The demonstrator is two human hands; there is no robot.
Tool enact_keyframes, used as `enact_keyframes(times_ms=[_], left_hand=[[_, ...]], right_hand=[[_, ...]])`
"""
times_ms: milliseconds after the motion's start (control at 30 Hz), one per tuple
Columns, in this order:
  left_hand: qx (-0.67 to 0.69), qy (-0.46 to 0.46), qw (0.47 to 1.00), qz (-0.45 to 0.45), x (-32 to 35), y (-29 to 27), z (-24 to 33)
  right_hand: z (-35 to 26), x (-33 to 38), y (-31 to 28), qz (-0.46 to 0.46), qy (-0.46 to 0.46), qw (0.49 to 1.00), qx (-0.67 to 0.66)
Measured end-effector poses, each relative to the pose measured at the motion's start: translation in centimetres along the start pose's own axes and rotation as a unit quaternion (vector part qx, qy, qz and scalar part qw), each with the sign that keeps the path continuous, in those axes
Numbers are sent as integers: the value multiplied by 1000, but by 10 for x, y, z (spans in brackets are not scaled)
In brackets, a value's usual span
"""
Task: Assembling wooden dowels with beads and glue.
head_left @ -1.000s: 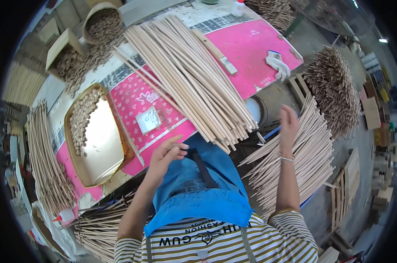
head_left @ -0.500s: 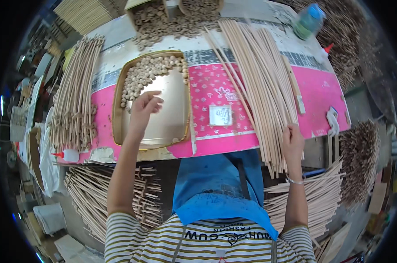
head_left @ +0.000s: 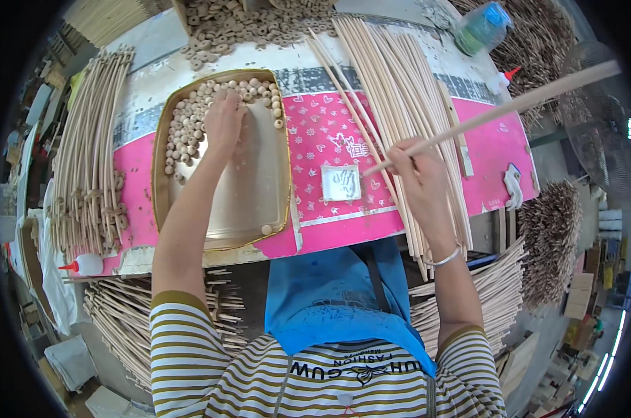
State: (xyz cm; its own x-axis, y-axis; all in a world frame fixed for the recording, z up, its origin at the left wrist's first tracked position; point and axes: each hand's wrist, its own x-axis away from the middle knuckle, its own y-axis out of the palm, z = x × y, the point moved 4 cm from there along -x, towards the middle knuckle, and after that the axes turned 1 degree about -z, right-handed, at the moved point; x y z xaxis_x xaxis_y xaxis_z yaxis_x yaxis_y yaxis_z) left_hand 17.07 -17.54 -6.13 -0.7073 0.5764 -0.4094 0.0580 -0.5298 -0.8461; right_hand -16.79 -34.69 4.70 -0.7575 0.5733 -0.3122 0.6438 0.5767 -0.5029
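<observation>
Held stick (head_left: 510, 104): carried in the right hand (head_left: 421, 171); slanted from the middle of the frame to the upper right.
Right grip: clamped on the held stick, close to its lower end.
White dish (head_left: 340, 183): set near the centre of the frame; its right edge is seen just beside the stick's lower end, but whether they are touching cannot be told.
Left hand (head_left: 225, 122): lowered into the tray (head_left: 288, 202), left of centre.
Left grip: bent among the beads; the fingertips are hidden, so whether a bead is pinched cannot be told.
Wooden beads (head_left: 183, 132): gathered along the tray's upper and left sides; one is seen alone near its lower right corner.
Stick pile (head_left: 399, 90): laid on the pink-covered table (head_left: 493, 139), from upper middle to right of centre, partly hidden by the right hand.
Ring pieces (head_left: 235, 29): spread at the top.
Ringed sticks (head_left: 85, 160): bundled at the left.
White glove (head_left: 513, 187): laid at the right.
Red-tipped bottle (head_left: 89, 264): laid sideways, lower left.
</observation>
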Motion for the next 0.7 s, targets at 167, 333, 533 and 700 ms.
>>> enact_keyframes(times_ms=[167, 333, 533, 700], left_hand=[[9, 2, 1000, 10, 2, 1, -5], [171, -6, 985, -29, 24, -25, 20], [364, -56, 927, -76, 89, -72, 81], [486, -74, 852, -178, 160, -91, 159]], right_hand=[[3, -10, 40, -42, -16, 998, -35], [16, -17, 65, -75, -40, 996, 2], [28, -21, 77, -96, -69, 992, 39], [23, -23, 69, -109, -82, 988, 76]])
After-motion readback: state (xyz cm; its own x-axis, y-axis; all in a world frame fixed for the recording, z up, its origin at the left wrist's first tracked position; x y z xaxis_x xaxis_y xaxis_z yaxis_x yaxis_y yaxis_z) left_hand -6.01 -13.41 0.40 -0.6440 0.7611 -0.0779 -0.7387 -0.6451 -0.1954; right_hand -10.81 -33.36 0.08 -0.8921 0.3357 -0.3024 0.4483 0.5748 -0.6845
